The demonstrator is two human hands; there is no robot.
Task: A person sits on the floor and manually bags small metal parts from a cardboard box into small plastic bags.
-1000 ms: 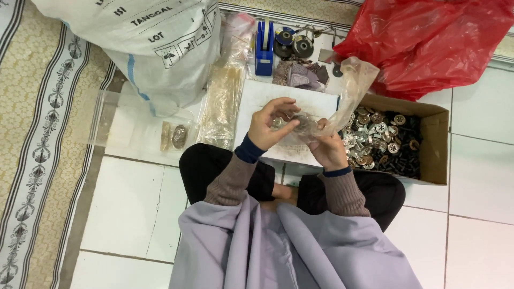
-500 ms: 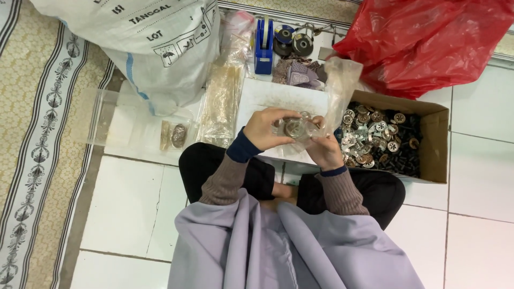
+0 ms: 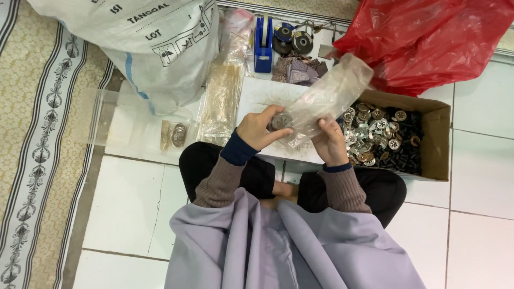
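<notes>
1. Grey cloth (image 3: 278,251) drapes over the person's lap at the near edge, with dark trouser legs crossed just beyond it on the white floor tiles (image 3: 128,214).
2. Left hand (image 3: 259,128) is curled, thumb and fingers pinched on a small stack of round metal pieces (image 3: 280,121) at the near, lower end of a clear plastic bag (image 3: 326,99).
3. Right hand (image 3: 331,140) is closed around the same bag from below and to the right, fingers wrapped on the plastic; the bag rises up and away to the far right from both hands, its far end loose in the air.
4. Beneath the hands lies a white tray (image 3: 257,93), partly hidden by them.
5. Just right of the right hand sits an open cardboard box (image 3: 441,139) full of silver and dark metal fittings (image 3: 375,134).
6. Left of the left hand, well apart, clear flat packets (image 3: 134,126) lie on the tiles, one holding brownish discs; a long crinkled clear bag (image 3: 222,96) lies beside the tray.
7. Farther off stand a blue tape dispenser (image 3: 263,40), dark rolls (image 3: 294,38), a large white sack (image 3: 155,37) at the far left and a red plastic bag (image 3: 433,37) at the far right.
8. A patterned mat (image 3: 37,144) runs along the left side.
</notes>
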